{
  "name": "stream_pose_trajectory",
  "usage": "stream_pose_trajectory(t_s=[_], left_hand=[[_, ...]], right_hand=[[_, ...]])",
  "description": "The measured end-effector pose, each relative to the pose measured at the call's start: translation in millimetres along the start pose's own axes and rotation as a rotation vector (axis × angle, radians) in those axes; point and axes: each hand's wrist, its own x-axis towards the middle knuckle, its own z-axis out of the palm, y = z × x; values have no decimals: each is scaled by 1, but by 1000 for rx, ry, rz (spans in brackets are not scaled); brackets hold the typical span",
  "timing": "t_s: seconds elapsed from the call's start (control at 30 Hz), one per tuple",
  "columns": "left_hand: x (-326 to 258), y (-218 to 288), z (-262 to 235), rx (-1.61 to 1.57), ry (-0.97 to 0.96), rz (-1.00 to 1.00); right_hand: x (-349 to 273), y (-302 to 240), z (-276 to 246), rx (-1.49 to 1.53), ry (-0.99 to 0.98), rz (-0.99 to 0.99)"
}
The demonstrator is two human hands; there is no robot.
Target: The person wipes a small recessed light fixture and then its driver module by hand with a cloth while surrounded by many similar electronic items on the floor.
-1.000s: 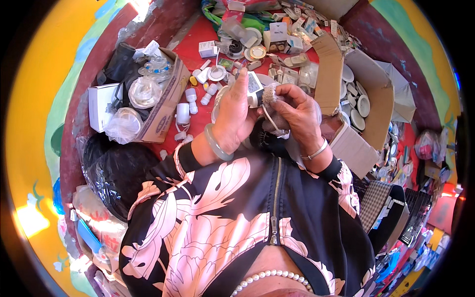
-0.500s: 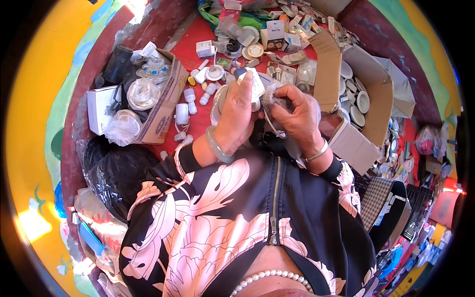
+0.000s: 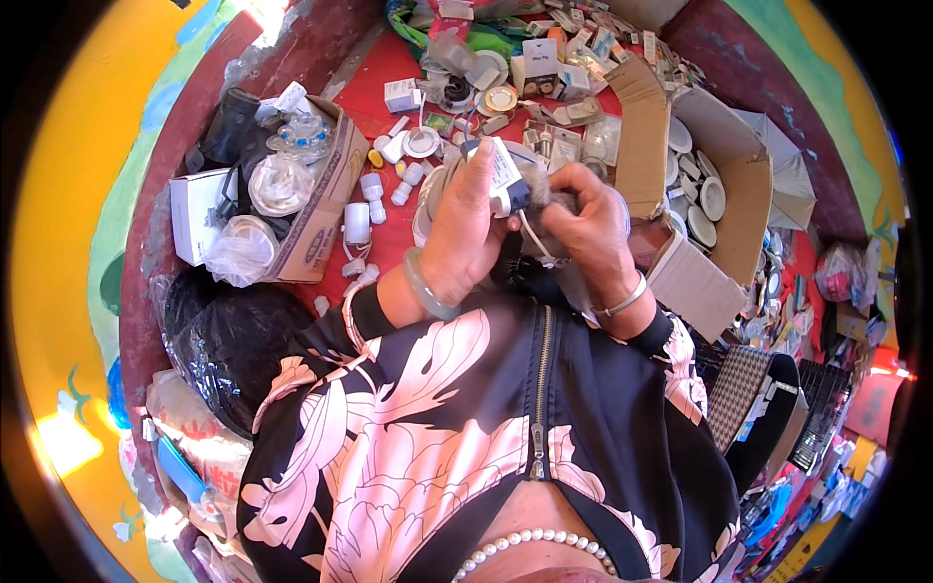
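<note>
Between my hands is a small LED driver [image 3: 505, 175], a white box with a printed label and dark blue ends. My left hand [image 3: 459, 228] is closed on it, the thumb lying along the label side. A thin white cable [image 3: 531, 233] runs down from its near end. My right hand [image 3: 591, 225] pinches a fuzzy grey cloth [image 3: 537, 185] just right of the driver's end. Whether cloth and driver touch is hard to tell. White round lamp parts [image 3: 424, 216] lie partly hidden behind my left hand.
A carton [image 3: 316, 219] of bagged parts stands at left, a black plastic bag [image 3: 228, 340] nearer me. At right, an open carton [image 3: 729, 146] holds white round lamps. White bulbs [image 3: 372, 189], lamp holders and small boxes [image 3: 400, 95] crowd the red cloth [image 3: 374, 73] ahead.
The driver has turned in my left hand, so its dark blue near end now shows. My right hand and the grey cloth have shifted slightly around that end.
</note>
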Motion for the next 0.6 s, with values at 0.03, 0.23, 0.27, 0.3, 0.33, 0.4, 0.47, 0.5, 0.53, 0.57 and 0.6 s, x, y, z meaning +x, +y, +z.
stream_pose_trajectory(t_s=[0.03,0.23,0.27,0.3,0.33,0.4,0.47,0.5,0.53,0.57,0.6], left_hand=[[1,3,0,-7,21,-4],[2,11,-8,-48,-12,-25],[2,11,-7,-46,-2,-40],[2,11,-6,-43,8,-55],[1,12,-4,-41,17,-71],[1,11,-2,-37,48,-65],[1,11,0,-31,52,-62],[0,12,0,-27,41,-62],[0,12,1,-23,29,-61],[0,11,0,2,26,-49],[1,8,-2,26,24,-37]], right_hand=[[2,7,-1,144,37,-51],[6,14,-29,862,-186,8],[7,20,-28,901,-241,19],[5,22,-26,814,-202,47],[3,21,-21,727,-163,75],[0,16,-11,541,-93,71],[-2,12,-9,304,-55,-92],[-3,8,-8,185,-35,-171],[-7,-1,-4,144,28,-222],[-7,-2,-3,18,52,-340],[-6,-2,-3,-110,75,-456]])
